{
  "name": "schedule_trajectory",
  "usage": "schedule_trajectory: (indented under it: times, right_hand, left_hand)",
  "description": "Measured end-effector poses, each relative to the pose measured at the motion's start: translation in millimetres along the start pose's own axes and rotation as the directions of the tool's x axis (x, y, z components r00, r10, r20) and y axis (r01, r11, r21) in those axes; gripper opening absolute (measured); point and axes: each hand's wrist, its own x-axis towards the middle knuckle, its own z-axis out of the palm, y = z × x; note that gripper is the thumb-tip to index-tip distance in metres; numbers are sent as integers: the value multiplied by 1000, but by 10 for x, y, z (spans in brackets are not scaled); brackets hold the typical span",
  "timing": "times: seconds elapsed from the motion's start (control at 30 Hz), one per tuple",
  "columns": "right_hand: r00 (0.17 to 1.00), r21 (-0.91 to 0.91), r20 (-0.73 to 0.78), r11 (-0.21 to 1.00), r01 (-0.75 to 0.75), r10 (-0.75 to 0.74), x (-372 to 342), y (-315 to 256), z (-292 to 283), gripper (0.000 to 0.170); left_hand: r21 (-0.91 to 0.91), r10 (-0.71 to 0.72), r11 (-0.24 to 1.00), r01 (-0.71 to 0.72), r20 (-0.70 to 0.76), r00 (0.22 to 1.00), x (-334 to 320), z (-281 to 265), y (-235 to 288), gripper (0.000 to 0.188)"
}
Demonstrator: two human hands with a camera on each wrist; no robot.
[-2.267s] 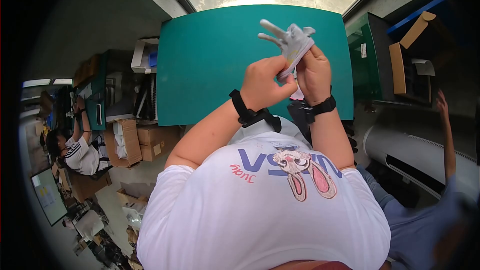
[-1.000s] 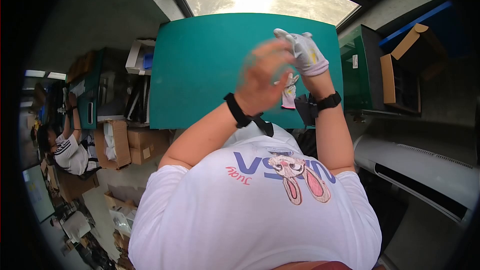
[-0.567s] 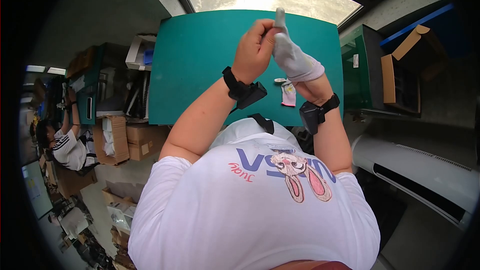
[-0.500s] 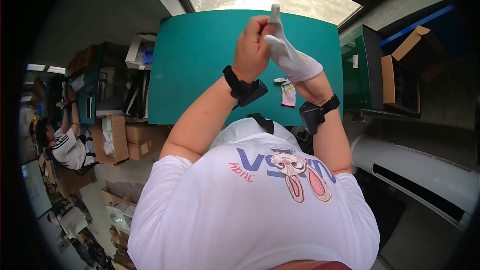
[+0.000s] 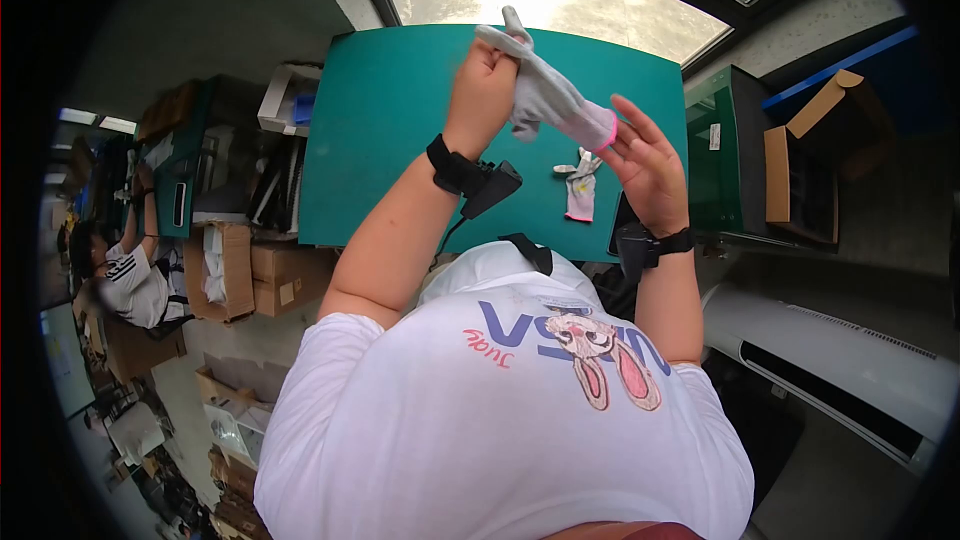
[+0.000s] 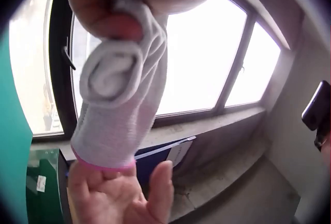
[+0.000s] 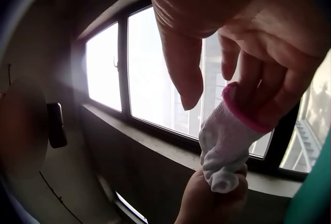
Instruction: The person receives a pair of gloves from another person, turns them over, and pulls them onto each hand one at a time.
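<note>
The left hand (image 5: 480, 105) pinches the finger end of the pale glove (image 5: 560, 105) above the green table (image 5: 390, 140). The shirt (image 5: 480, 440) carries red "Judy" and blue letters. The second glove (image 5: 580, 195) lies flat. The right hand (image 5: 657, 185), fingers extended, touches the pink cuff (image 5: 609, 132).

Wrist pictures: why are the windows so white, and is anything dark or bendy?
Both wrist views: glare whitens the windows; right wrist view: the right hand looks dark against them; head view: the edges of the green table bow and the corners go black.
</note>
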Motion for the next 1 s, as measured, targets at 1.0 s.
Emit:
schedule_trajectory:
  times: [1.0]
  right_hand:
    - [735, -714, -665, 173, -678, 131, -428, 1724, -2513, 46]
  left_hand:
    - [420, -574, 729, 541, -57, 817, -835, -909, -1168, 52]
